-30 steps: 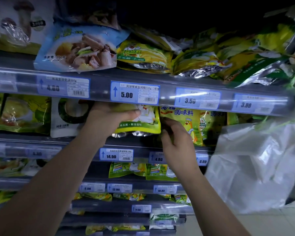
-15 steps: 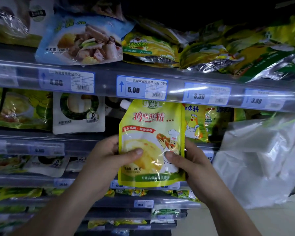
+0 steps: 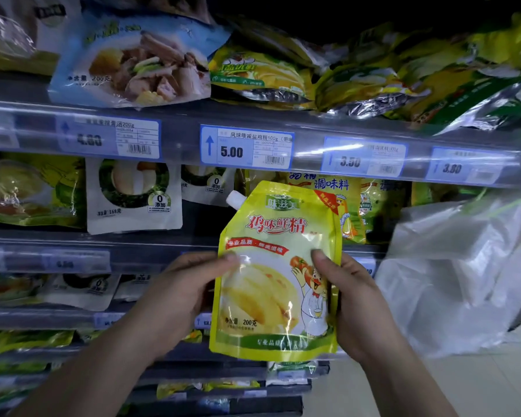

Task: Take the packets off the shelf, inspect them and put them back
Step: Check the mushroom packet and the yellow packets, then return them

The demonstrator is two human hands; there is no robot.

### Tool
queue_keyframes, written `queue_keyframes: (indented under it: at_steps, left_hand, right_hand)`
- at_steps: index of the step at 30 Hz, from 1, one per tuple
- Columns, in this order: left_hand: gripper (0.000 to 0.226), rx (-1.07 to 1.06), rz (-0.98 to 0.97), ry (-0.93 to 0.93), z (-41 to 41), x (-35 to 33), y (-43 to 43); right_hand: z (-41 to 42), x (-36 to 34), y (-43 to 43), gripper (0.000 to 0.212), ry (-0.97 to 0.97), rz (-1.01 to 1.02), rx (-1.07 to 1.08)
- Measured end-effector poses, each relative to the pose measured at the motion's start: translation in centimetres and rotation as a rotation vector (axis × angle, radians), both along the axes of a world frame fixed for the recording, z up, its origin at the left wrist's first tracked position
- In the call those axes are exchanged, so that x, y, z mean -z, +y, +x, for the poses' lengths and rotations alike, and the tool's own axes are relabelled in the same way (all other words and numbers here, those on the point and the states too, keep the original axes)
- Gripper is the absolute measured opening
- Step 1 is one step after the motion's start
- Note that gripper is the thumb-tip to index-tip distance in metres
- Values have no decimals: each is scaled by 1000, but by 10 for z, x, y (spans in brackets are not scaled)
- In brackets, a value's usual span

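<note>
Both-hands grip right now: left hand [image 3: 190, 293] and right hand [image 3: 355, 302] pinch the yellow spout pouch [image 3: 277, 272] by its side edges. Looks soft, glossy, probably slippery, and 200 on the label suggests it's light, so those stiffer side seams seem the best hold.

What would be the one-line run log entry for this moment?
stage: inspect | yellow spout pouch: off shelf, front to camera | left hand: grips left edge | right hand: grips right edge | put back: not yet

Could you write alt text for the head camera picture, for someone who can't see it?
Two bare hands, left hand and right hand, hold a yellow spouted packet upright before store shelves of similar packets, under a 5.00 price tag.
</note>
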State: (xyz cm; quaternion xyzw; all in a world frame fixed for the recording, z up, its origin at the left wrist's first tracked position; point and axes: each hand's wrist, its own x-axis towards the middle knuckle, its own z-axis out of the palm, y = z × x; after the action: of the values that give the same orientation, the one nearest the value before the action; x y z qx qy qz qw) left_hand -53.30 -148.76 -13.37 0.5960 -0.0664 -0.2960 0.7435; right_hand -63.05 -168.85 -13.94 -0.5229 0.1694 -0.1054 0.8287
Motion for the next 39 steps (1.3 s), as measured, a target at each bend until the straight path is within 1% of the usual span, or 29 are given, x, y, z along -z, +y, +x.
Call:
queue_keyframes:
  at_steps: [1,3,5,7,9,11,14,16,17,18,19,20,21,22,23,24,27,30,32,34,35,36,37,38,39]
  left_hand:
    - [53,-12,6,-50,0,-3,-2]
    - [37,-71,-8,-173,-2,-13,-6]
    - [25,-126,-12,-252,-5,-20,-9]
    - [24,-103,15,-308,-6,-19,-9]
    - [30,-65,-3,-264,-8,-19,-8]
    - [33,-41,-46,-165,-10,-19,-7]
    - [24,-10,-73,-28,-12,-22,-4]
    - [20,-17,-85,-7,-14,-26,-4]
    - [20,-43,-84,-45,-16,-29,-4]
    - [18,-88,-47,-142,-18,-31,-5]
    - [15,-143,33,-305,-20,-32,-6]
    - [13,-200,150,-516,-23,-32,-6]
    - [21,-248,270,-728,-24,-31,-6]
    - [32,-271,371,-903,-27,-31,-6]
    - [41,-270,451,-1025,-28,-31,-5]
    - [50,-251,512,-1098,-29,-31,-5]
    - [66,-199,591,-1184,-30,-31,-5]
    - [63,-242,603,-1225,-29,-30,-7]
    - [51,-278,581,-1183,-29,-29,-7]
    - [26,-271,489,-987,-25,-29,-7]
    - [19,-283,435,-851,-19,-28,-7]
    - [34,-301,369,-729,-13,-26,-5]
    - [49,-319,301,-610,-9,-26,-3]
    - [59,-333,228,-521,-6,-28,-2]
    - [62,-338,176,-441,-5,-32,-2]
  right_hand:
    - [0,-1,3,23,-3,-15,-6]
    - [0,-5,11,26,-11,-72,-45]
    - [-1,-7,18,28,-28,-105,-65]
    - [0,-9,18,32,-28,-77,-32]
    - [1,-12,15,40,-7,-49,-4]
    - [0,-13,12,46,15,-16,-4]
    - [-4,-14,11,45,24,2,-48]
    - [-6,-14,10,42,24,18,-75]
    - [-6,-13,10,41,21,24,-77]
    - [-6,-13,11,40,20,26,-73]
    - [-5,-12,11,40,19,25,-66]
    - [-5,-11,12,41,22,21,-58]
    - [-4,-10,13,41,26,18,-58]
    - [-3,-8,14,41,32,18,-65]
    - [-3,-8,15,41,37,26,-77]
    - [-3,-8,17,41,41,38,-85]
    - [-3,-7,17,44,31,63,-94]
    - [-3,-6,16,45,30,56,-112]
    - [-4,-5,15,47,43,38,-109]
    - [-6,-3,11,53,20,37,-133]
    - [-9,-2,9,56,-5,13,-174]
    - [-11,-1,7,57,-28,-48,-235]
    - [-14,1,6,52,-42,-140,-302]
    - [-17,3,5,46,-48,-229,-357]
    - [-19,6,5,42,-53,-296,-393]
